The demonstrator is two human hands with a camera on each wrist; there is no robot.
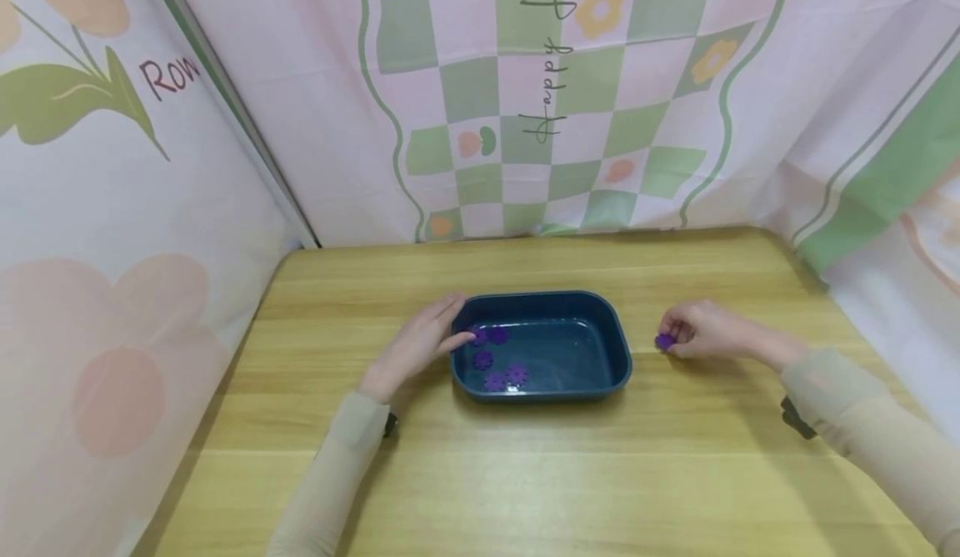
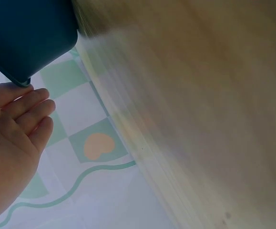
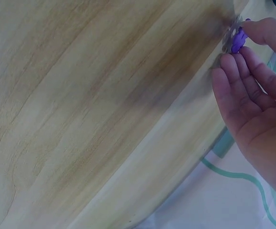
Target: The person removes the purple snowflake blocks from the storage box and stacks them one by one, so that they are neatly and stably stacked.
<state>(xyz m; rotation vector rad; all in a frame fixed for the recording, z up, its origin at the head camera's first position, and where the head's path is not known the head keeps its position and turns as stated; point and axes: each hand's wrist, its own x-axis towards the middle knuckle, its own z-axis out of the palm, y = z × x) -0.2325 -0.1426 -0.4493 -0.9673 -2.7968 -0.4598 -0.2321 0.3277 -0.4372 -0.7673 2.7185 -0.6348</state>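
1. To the right of the blue box [image 1: 562, 353], at the wooden table [image 1: 562, 474], my right hand [image 1: 701, 329] pinches a purple piece [image 1: 664, 342] between thumb and fingers; I cannot tell whether it touches the wood.
2. My left hand [image 1: 416, 344] holds the box's left end, thumb over the rim, fingers together outside.
3. The piece looks light and stiff, probably smooth plastic, a little slippery and unlikely to break. Its notched edge seems the best hold, with a light pinch.
4. It stands tilted in the right wrist view. Like the flower-shaped discs [image 1: 517, 374] inside the box, it seems round, so I find no long axis or pointing end; the box's runs left to right.
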